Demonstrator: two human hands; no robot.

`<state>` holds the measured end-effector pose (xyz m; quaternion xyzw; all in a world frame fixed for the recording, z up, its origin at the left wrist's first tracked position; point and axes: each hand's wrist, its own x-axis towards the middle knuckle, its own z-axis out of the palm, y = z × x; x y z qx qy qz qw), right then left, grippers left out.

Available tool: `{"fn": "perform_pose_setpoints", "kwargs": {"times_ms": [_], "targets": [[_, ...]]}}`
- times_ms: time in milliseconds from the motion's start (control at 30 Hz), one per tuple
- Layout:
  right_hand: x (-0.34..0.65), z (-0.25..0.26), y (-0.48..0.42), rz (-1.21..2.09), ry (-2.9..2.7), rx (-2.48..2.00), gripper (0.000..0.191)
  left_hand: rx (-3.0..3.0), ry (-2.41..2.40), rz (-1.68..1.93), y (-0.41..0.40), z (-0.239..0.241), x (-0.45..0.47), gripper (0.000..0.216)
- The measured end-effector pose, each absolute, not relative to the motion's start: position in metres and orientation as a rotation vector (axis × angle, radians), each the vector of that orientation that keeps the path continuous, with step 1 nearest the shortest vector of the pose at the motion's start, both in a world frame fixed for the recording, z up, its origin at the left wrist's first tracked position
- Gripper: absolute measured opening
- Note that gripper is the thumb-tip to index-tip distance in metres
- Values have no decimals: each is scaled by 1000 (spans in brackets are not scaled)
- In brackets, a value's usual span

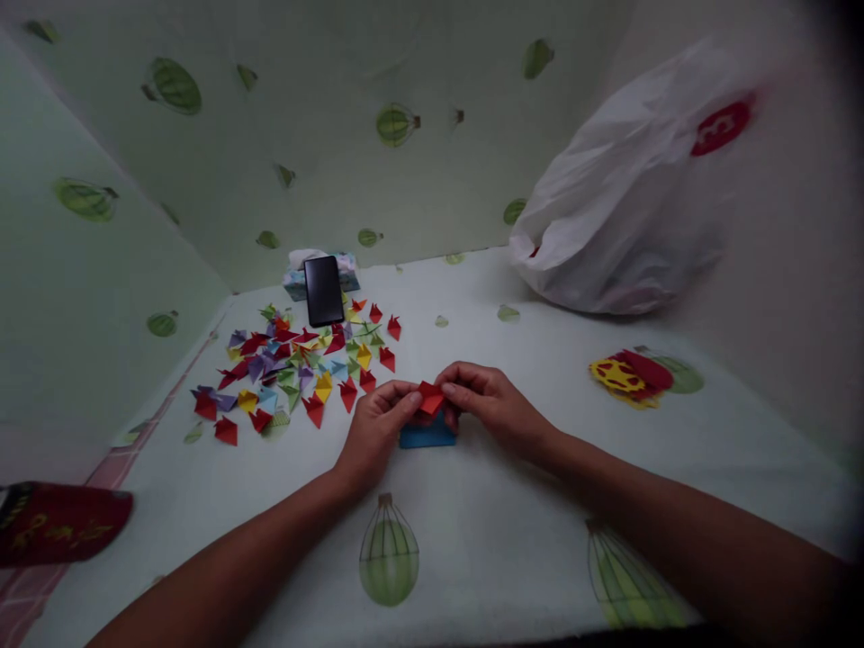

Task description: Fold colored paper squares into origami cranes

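Between my two hands is a small square of folded red origami paper [431,398]. My left hand [382,418] pinches its left edge between thumb and fingers. From the other side, my right hand [491,405] grips the right corner, thumb on top. Just below the red paper lies a blue rectangle [427,436], perhaps a stack of paper; its far part is hidden by the hands. To the left, many small folded paper cranes [290,369] in red, yellow, green, blue and purple are spread on the white surface.
A black phone [324,290] leans on a tissue box [295,283] behind the cranes. A white plastic bag [621,198] stands at the back right, with red and yellow cut-outs [625,376] nearer. A red object with gold writing [67,522] lies at the left edge.
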<state>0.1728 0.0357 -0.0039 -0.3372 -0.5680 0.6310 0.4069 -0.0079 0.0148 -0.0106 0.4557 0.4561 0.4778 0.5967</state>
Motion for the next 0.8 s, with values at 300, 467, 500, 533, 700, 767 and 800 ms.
{"fn": "perform_pose_setpoints", "kwargs": {"times_ms": [300,467,500,533,700,767,800], "targets": [[176,-6,40,1138,-1759,-772,11,958,1053,1210,17,-11,-7,22],[178,-7,44,990,-1860,-729,6,967,1045,1204,17,-10,-8,21],[178,-7,44,985,-1860,-728,6,983,1049,1199,17,-10,-8,21],[178,-7,44,985,-1860,-726,6,1002,1050,1195,17,-10,-9,21],[178,-6,43,1001,-1855,-696,8,1095,1029,1173,16,-10,-10,17],[177,-6,42,1005,-1857,-692,8,1118,1031,1160,16,-10,-11,17],[177,-6,42,1009,-1856,-696,8,1128,1030,1154,16,-11,-11,18]]}}
